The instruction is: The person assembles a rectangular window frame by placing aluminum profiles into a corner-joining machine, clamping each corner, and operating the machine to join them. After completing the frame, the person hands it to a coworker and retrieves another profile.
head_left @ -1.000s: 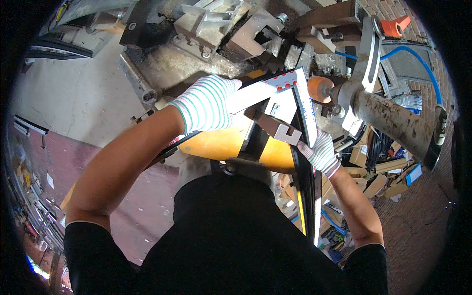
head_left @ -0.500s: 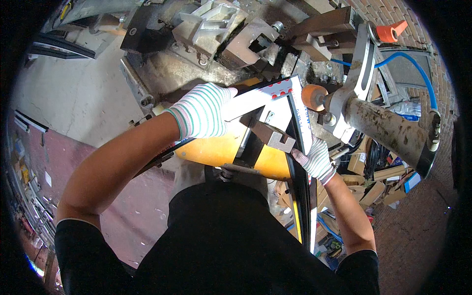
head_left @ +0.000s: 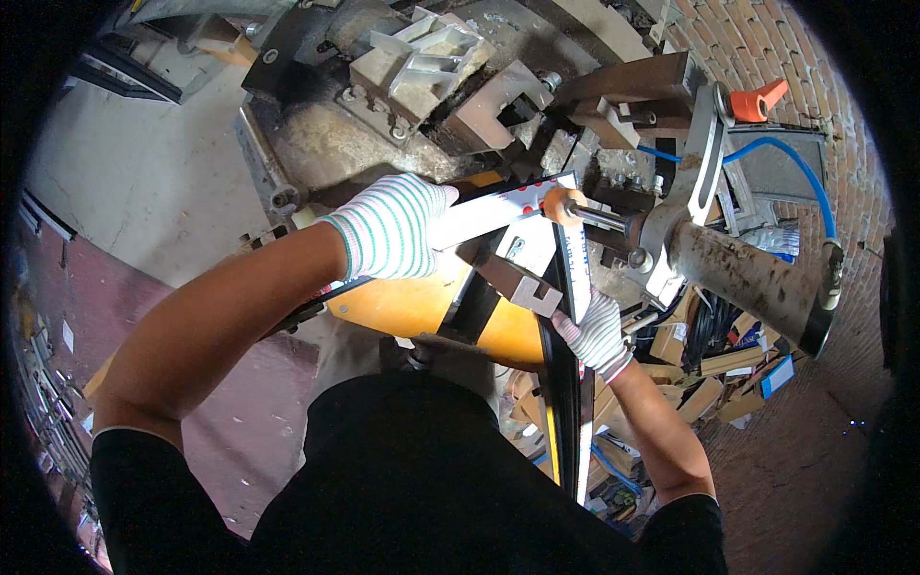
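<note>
An L-shaped corner of a profile frame [head_left: 475, 222], white-faced with dark edges and red marks near the tip, lies on the machine's metal bed [head_left: 311, 144]. My left hand [head_left: 393, 228], in a striped knit glove, grips its left arm from above. My right hand [head_left: 596, 337], gloved alike, closes round the right arm, which runs down toward my body. A round orange-brown pad [head_left: 561, 205] on a steel rod touches or overlaps the frame's corner. The rod comes from a stained cylinder [head_left: 752, 273] at the right. Inside the corner sits a notched steel block [head_left: 525, 287].
A yellow machine part [head_left: 393, 305] lies under the frame, close to my waist. Farther back stand metal clamp blocks [head_left: 489, 105]. An orange lever [head_left: 759, 101] and a blue hose [head_left: 781, 144] are at the right. Cardboard scraps [head_left: 724, 364] litter the floor below them.
The rod has extended leftward from the cylinder, carrying the round pad from beside the corner onto it. Both hands keep their hold on the frame. The view has shifted slightly.
</note>
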`<action>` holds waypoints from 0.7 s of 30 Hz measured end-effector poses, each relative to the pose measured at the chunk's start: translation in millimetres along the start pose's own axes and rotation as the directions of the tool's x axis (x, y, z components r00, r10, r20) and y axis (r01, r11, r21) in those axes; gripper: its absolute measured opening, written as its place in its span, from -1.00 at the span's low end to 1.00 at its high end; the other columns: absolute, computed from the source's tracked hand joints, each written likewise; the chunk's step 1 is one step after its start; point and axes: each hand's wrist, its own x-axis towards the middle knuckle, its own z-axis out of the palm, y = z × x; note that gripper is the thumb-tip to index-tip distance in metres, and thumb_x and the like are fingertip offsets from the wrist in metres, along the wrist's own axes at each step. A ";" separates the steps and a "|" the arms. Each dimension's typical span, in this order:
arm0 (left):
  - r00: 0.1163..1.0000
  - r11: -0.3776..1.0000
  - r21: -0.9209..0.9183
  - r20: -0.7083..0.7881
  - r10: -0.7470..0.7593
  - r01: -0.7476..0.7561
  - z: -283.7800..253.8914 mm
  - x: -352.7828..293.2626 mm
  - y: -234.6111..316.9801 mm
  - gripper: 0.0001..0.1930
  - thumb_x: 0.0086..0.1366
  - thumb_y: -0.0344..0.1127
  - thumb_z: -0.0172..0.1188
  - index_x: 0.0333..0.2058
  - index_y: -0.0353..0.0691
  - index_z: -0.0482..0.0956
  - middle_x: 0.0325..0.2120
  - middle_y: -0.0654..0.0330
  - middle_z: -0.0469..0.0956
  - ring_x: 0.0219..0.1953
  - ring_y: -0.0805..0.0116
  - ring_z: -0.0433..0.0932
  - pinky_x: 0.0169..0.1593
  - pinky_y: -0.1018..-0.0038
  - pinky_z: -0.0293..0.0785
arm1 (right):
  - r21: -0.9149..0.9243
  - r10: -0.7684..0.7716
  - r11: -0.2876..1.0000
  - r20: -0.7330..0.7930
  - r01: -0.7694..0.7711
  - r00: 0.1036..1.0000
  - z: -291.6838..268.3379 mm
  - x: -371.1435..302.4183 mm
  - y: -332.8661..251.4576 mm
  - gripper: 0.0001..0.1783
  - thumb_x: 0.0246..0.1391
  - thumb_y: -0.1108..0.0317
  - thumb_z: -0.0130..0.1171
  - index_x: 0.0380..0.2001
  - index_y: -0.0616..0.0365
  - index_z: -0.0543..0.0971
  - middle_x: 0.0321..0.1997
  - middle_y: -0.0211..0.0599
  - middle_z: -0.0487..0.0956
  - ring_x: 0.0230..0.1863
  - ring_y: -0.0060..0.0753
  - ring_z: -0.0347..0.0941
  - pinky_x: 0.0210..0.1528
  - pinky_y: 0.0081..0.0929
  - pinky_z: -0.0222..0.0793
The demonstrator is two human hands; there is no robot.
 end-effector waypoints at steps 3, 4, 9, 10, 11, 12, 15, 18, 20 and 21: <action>0.996 0.999 -0.018 -0.076 0.049 -0.051 2.0 -2.0 -1.4 -0.17 0.11 -0.06 0.39 0.25 -0.58 0.47 -0.16 -0.30 0.70 -0.18 -0.18 0.73 -0.02 0.18 0.67 | -0.002 -0.028 1.000 -0.031 0.028 0.999 -0.3 0.4 -3.3 -0.34 0.01 0.19 0.41 0.15 0.29 0.51 -0.17 0.03 0.69 -0.15 0.10 0.66 0.04 -0.14 0.57; 0.996 0.999 -0.012 -0.074 0.047 -0.048 2.6 -2.0 -1.4 -0.17 0.11 -0.06 0.39 0.24 -0.58 0.47 -0.16 -0.30 0.70 -0.18 -0.19 0.73 -0.02 0.18 0.67 | -0.069 -0.002 0.998 0.002 0.002 1.000 -1.9 0.7 -4.3 -0.34 0.02 0.19 0.40 0.16 0.28 0.51 -0.15 0.00 0.70 -0.12 0.04 0.69 0.06 -0.18 0.58; 0.997 0.999 0.014 -0.069 0.034 -0.033 4.1 0.0 -1.5 -0.17 0.10 -0.06 0.40 0.24 -0.58 0.48 -0.16 -0.30 0.70 -0.16 -0.19 0.73 -0.01 0.17 0.67 | -0.015 -0.007 1.000 -0.015 0.006 1.000 -2.0 0.0 -7.7 -0.33 0.04 0.17 0.40 0.18 0.24 0.50 -0.11 0.00 0.71 -0.08 0.01 0.71 0.07 -0.21 0.59; 0.998 1.000 0.011 -0.053 0.027 -0.026 4.3 0.5 -2.1 -0.17 0.10 -0.06 0.40 0.24 -0.58 0.47 -0.16 -0.30 0.70 -0.16 -0.19 0.73 0.00 0.17 0.67 | -0.027 -0.007 1.000 -0.012 0.006 1.000 -2.0 -0.1 -7.3 -0.33 0.04 0.16 0.40 0.19 0.23 0.50 -0.10 0.00 0.71 -0.08 0.01 0.71 0.07 -0.21 0.59; 0.999 1.000 0.008 -0.037 0.020 -0.020 4.6 1.0 -2.7 -0.17 0.10 -0.06 0.40 0.24 -0.58 0.47 -0.16 -0.30 0.70 -0.16 -0.19 0.73 0.00 0.17 0.67 | -0.037 0.000 0.999 -0.004 0.000 1.000 -2.3 -0.1 -6.4 -0.32 0.04 0.16 0.41 0.20 0.22 0.50 -0.11 0.00 0.71 -0.08 0.02 0.71 0.06 -0.21 0.59; 0.999 1.000 0.006 -0.034 0.019 -0.018 5.0 1.5 -3.3 -0.16 0.10 -0.05 0.40 0.24 -0.58 0.47 -0.16 -0.30 0.70 -0.15 -0.19 0.72 0.00 0.17 0.66 | -0.063 0.013 0.998 0.006 -0.012 1.000 -2.8 0.3 -5.1 -0.31 0.04 0.15 0.41 0.21 0.22 0.49 -0.11 0.00 0.71 -0.09 0.03 0.71 0.06 -0.21 0.60; 0.997 0.999 0.016 -0.066 0.048 -0.047 6.1 1.1 -4.2 -0.15 0.10 -0.04 0.41 0.25 -0.58 0.46 -0.15 -0.30 0.70 -0.15 -0.18 0.72 0.01 0.18 0.66 | -0.033 -0.021 0.999 -0.004 0.021 1.000 -1.7 0.5 -1.5 -0.29 0.03 0.16 0.42 0.22 0.22 0.48 -0.14 -0.01 0.71 -0.11 0.07 0.71 0.05 -0.21 0.60; 0.996 0.998 0.027 -0.066 0.058 -0.056 4.6 0.6 -3.7 -0.15 0.09 -0.04 0.41 0.25 -0.58 0.46 -0.16 -0.30 0.70 -0.17 -0.17 0.73 -0.01 0.18 0.67 | -0.009 -0.037 0.999 -0.004 0.037 0.999 -0.4 -0.4 0.8 -0.27 0.03 0.16 0.43 0.24 0.23 0.47 -0.12 0.00 0.70 -0.09 0.09 0.70 0.06 -0.21 0.60; 0.999 0.999 0.005 -0.034 0.032 -0.032 2.2 1.3 -2.1 -0.15 0.09 -0.05 0.40 0.25 -0.59 0.46 -0.15 -0.29 0.70 -0.17 -0.16 0.73 -0.02 0.19 0.67 | -0.014 -0.062 0.998 -0.002 0.062 0.998 0.4 0.5 1.9 -0.23 0.01 0.13 0.43 0.26 0.23 0.46 -0.05 0.03 0.68 -0.04 0.08 0.68 0.11 -0.20 0.57; 1.000 1.000 0.012 -0.011 0.010 -0.010 1.1 1.3 -1.0 -0.15 0.09 -0.05 0.40 0.25 -0.59 0.46 -0.15 -0.29 0.70 -0.17 -0.16 0.73 -0.03 0.20 0.67 | -0.028 -0.086 0.996 -0.015 0.085 0.996 0.8 0.8 2.5 -0.22 0.01 0.12 0.43 0.26 0.23 0.46 -0.04 0.02 0.68 -0.05 0.08 0.68 0.11 -0.20 0.57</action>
